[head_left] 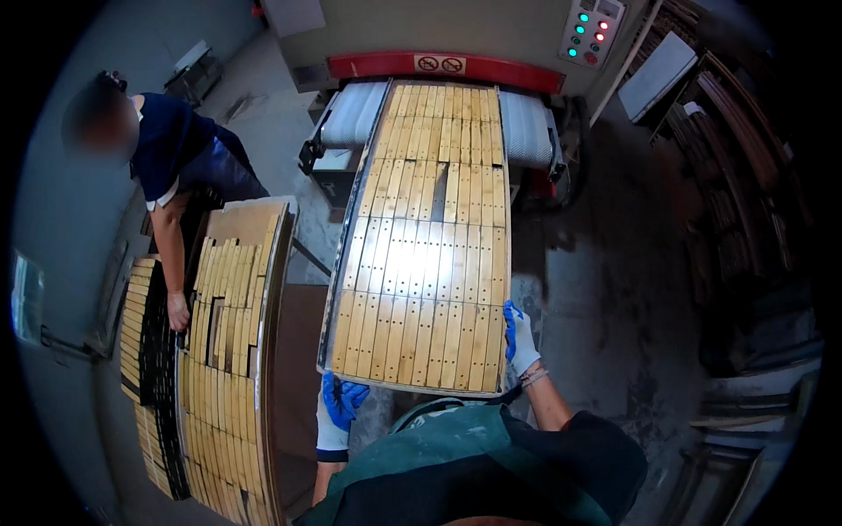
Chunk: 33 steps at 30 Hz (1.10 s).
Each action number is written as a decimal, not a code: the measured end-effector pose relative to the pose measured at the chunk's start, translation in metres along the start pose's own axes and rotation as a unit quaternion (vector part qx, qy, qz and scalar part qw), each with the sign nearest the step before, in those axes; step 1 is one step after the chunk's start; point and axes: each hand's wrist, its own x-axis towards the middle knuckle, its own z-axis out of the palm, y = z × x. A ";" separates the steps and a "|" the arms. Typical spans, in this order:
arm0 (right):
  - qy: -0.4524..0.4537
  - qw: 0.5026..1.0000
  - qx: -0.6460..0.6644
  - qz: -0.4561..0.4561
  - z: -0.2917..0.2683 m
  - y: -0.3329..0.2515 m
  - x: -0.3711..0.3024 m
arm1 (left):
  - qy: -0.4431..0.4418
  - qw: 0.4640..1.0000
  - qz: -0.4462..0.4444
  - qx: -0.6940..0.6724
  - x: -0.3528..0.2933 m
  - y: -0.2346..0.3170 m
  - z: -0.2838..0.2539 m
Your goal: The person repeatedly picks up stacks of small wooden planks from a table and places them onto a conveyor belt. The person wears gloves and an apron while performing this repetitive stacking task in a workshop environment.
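Note:
A long board (421,263) covered with rows of small wooden slats with holes reaches from me into a machine with a red bar (447,63). My left hand (338,408), in a white and blue glove, grips the board's near left corner. My right hand (519,337), gloved the same way, holds the board's near right edge.
On the left, a person in a dark blue shirt (171,145) rests a hand (179,311) on another board of slats (230,351). Grey rollers (351,114) flank the machine's mouth, with a panel of lit buttons (589,31) above. Shelves of wood pieces (737,175) stand right.

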 end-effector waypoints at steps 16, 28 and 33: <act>-0.063 0.995 0.067 -0.044 0.018 0.021 0.010 | -0.045 0.998 0.001 0.045 0.044 0.024 -0.031; -0.172 0.965 0.196 0.037 -0.003 0.087 -0.088 | -0.074 0.994 0.057 -0.056 0.031 0.014 -0.021; -0.183 0.965 0.175 0.074 -0.014 0.079 -0.084 | -0.075 0.987 0.130 -0.058 0.045 -0.017 -0.044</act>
